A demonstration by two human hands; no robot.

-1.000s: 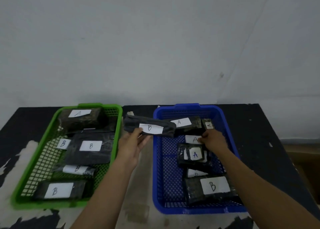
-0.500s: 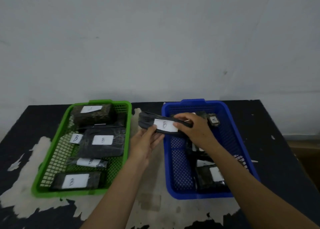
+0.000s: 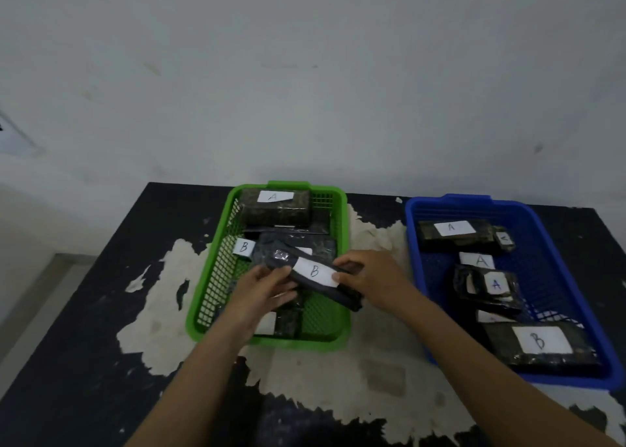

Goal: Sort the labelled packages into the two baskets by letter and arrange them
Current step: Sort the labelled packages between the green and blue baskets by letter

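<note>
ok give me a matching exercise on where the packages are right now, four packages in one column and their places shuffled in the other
Column one
1. B package held by left hand and right hand
2. package with the biggest B label
3. thick A package
4. long A package

Column two
a. far end of the blue basket
b. above the green basket
c. near end of the blue basket
d. far end of the green basket

Pairs: 1-b, 2-c, 3-d, 4-a

Near packages [image 3: 288, 323] in green basket [image 3: 203, 311] mostly covered; small package [image 3: 505, 240] label illegible
</note>
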